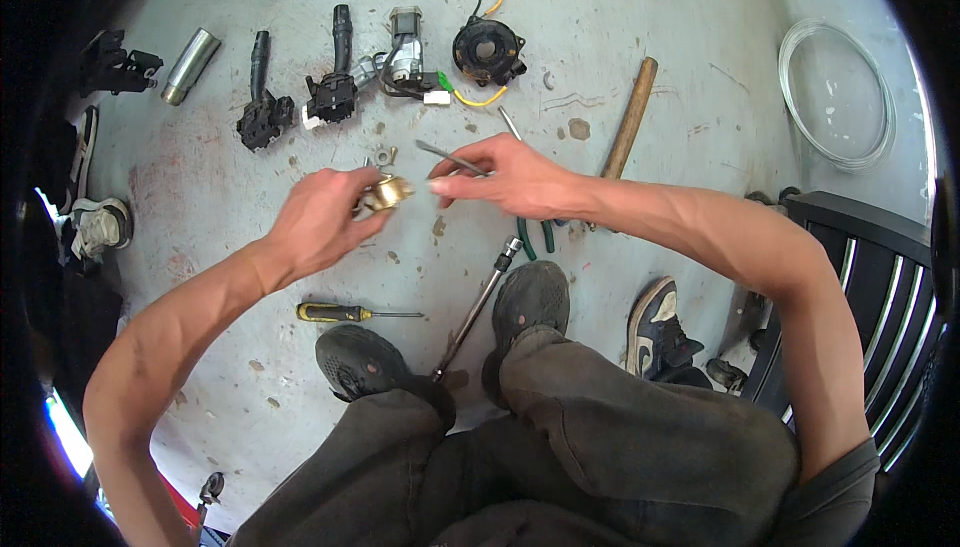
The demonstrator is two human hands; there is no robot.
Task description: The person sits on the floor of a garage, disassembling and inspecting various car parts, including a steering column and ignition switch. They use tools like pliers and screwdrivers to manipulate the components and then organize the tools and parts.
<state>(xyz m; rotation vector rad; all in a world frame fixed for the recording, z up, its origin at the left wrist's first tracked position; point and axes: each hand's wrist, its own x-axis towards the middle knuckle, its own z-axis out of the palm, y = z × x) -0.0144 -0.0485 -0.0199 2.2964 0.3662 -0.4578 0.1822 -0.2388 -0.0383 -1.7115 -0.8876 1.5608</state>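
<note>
My left hand (330, 209) is closed on a short brass-coloured metal cylinder (388, 192), gripped between fingers and thumb above the floor. Just to the right, my right hand (500, 179) pinches a thin grey metal tool (450, 157) with a flattened tip that points up and left. A small gap separates the right fingertips from the cylinder. Beyond the left fingers lie a nut and small bolts (383, 157). Farther off are two black stalk switches (258, 112) (338, 72), a silver lock housing (407, 52) with wiring, and a round black part (488, 51) with yellow wires.
A yellow-black screwdriver (335, 313) and a ratchet handle (478, 307) lie near my shoes. Green-handled pliers (535, 237) and a wooden handle (632, 117) are rightward. A metal tube (190, 67) lies far left, a wire coil (838, 95) far right. Other people's shoes (100, 225) (655, 327) stand nearby.
</note>
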